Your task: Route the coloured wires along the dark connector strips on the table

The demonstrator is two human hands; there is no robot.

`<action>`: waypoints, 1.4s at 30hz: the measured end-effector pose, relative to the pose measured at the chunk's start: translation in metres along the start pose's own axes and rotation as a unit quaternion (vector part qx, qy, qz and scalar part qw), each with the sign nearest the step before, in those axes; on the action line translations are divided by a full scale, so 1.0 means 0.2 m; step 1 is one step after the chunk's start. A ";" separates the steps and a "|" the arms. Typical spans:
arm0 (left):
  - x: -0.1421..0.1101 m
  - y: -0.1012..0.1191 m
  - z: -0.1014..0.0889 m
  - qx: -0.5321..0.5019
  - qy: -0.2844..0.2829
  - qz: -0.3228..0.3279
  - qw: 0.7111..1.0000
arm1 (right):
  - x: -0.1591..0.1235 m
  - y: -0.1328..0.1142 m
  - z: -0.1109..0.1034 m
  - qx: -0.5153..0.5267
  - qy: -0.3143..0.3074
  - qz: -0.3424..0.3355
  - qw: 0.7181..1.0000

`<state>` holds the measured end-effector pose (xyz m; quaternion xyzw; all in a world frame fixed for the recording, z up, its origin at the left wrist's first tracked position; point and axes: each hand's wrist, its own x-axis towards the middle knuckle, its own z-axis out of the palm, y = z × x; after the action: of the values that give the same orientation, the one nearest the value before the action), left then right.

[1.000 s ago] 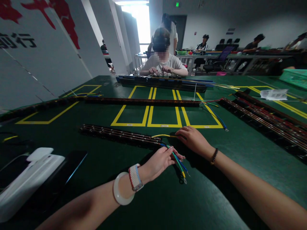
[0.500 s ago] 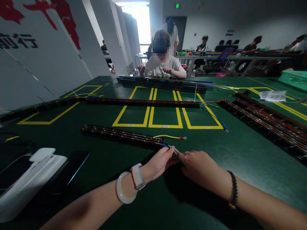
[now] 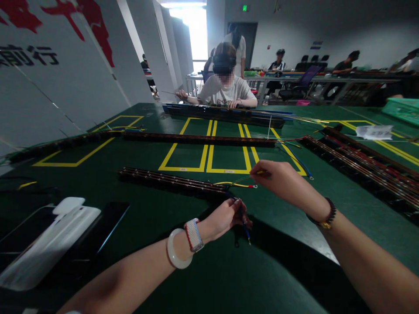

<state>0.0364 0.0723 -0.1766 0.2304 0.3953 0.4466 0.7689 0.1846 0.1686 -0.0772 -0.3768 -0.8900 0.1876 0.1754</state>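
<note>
A short dark strip (image 3: 170, 180) with copper rails lies on the green table (image 3: 294, 261), coloured wires leaving its right end. My left hand (image 3: 225, 217), a white bangle and a watch on its wrist, is closed in a pinch on a blue wire (image 3: 246, 231) whose tip hangs below the fingers. My right hand (image 3: 281, 179), raised just right of the strip's end, pinches a green-and-yellow wire (image 3: 244, 178) and holds it taut up from the strip. A yellow wire (image 3: 240, 185) with a red lug lies beneath it.
A white device (image 3: 49, 244) and a dark phone (image 3: 104, 226) lie at the near left. Long dark strips (image 3: 196, 139) cross the table's middle and right side (image 3: 360, 161), among yellow tape boxes (image 3: 209, 157). A person sits across the table behind another strip (image 3: 225, 113). White panels stand left.
My right hand has left my left hand, rising up and away with the green-and-yellow wire pulled taut. My left hand has stayed by the strip's end, holding the blue wire.
</note>
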 end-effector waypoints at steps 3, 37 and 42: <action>-0.01 0.01 0.00 -0.010 -0.003 -0.004 1.000 | 0.13 -0.06 0.08 0.107 0.019 -0.067 0.992; -0.10 0.23 0.02 0.387 0.003 -0.223 0.895 | 0.02 0.46 0.47 -0.022 0.017 -0.155 0.987; -0.11 0.27 -0.07 0.459 0.021 -0.271 0.846 | 0.02 0.45 0.46 -0.031 0.018 -0.136 0.990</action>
<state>-0.0077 0.0806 -0.1377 0.4315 0.6179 -0.0069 0.6572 0.1956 0.2111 -0.1992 -0.2611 -0.9349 0.1280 0.2035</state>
